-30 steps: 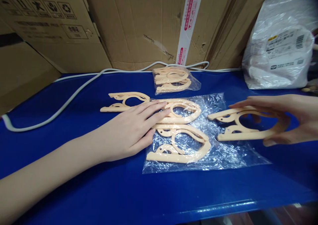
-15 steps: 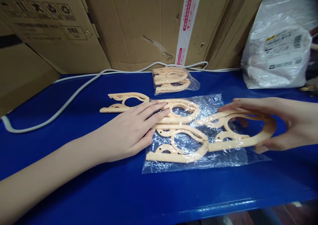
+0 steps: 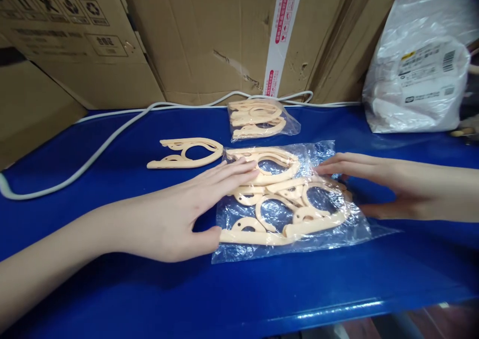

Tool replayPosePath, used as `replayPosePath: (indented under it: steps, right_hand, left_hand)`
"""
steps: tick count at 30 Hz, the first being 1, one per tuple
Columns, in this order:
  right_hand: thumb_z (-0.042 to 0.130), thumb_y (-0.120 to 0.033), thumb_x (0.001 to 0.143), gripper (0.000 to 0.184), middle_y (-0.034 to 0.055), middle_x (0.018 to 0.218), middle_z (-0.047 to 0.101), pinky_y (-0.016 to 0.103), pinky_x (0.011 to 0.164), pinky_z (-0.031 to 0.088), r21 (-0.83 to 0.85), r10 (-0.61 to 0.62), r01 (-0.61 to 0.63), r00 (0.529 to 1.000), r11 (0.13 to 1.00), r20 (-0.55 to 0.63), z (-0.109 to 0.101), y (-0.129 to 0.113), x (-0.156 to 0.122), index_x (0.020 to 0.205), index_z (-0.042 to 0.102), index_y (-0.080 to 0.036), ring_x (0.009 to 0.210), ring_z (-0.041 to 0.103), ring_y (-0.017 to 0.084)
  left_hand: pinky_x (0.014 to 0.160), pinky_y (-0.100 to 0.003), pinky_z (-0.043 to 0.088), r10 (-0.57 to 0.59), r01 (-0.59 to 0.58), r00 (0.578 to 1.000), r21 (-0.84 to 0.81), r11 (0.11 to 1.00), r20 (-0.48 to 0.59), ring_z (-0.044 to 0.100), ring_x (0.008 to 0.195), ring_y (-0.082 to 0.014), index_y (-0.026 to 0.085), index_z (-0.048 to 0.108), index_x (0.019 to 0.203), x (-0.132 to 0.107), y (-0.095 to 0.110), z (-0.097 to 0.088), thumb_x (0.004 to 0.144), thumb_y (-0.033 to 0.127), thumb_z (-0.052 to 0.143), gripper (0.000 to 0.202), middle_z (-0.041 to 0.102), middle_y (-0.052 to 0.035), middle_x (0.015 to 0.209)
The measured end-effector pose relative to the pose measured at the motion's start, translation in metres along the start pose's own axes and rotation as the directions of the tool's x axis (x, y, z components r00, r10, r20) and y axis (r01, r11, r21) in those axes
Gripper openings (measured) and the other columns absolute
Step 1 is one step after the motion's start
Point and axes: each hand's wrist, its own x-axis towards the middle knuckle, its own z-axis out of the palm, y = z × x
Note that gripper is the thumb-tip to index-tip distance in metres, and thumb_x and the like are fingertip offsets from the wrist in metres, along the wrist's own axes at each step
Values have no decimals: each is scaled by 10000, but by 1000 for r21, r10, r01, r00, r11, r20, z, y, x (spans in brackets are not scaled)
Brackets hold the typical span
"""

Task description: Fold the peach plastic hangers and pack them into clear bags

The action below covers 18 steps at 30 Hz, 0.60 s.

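Note:
A clear plastic bag (image 3: 337,231) lies flat on the blue table (image 3: 187,289) with three beige folding hangers (image 3: 262,236) inside it. My left hand (image 3: 179,214) lies at the bag's left edge, fingers stretched over the top hanger and thumb by the bottom one. My right hand (image 3: 377,184) reaches in from the right, its fingers and thumb closed on the rightmost hanger (image 3: 318,221), now partly over the lower one inside the bag. One loose beige hanger (image 3: 187,152) lies to the left of the bag.
A sealed small bag of hangers (image 3: 260,119) sits behind, near the cardboard boxes (image 3: 205,34). A white cable (image 3: 112,134) runs along the back and left. A white plastic sack (image 3: 419,64) with a label stands at the back right.
My right hand pushed its hanger leftward into the open bag until it overlapped the lower hanger. My left hand slid a little toward me along the bag's left edge.

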Motion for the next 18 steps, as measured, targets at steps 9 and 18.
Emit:
replayPosePath:
  steps: [9,18]
  right_hand:
    - [640,-508,903,530,-5,1364,596,284,1020,488,142,14,-16,1000,990,14,5,-5,15,1395,554,-332,1267,550,244]
    - [721,-447,858,471,-2,1009,668,245,684,506,381,-19,9,1000,925,22,19,-12,31,1296,646,-289,770,602,139]
  left_hand:
    - [1226,-406,227,-82,93,990,-97,991,110,195,1497,-262,346,180,1558,1,1,-7,855,258,527,790,171,59,1637]
    - [1234,-411,196,-53,65,992,-97,993,114,195,1497,-264,320,162,1565,2,-3,-7,831,263,586,849,168,29,1639]
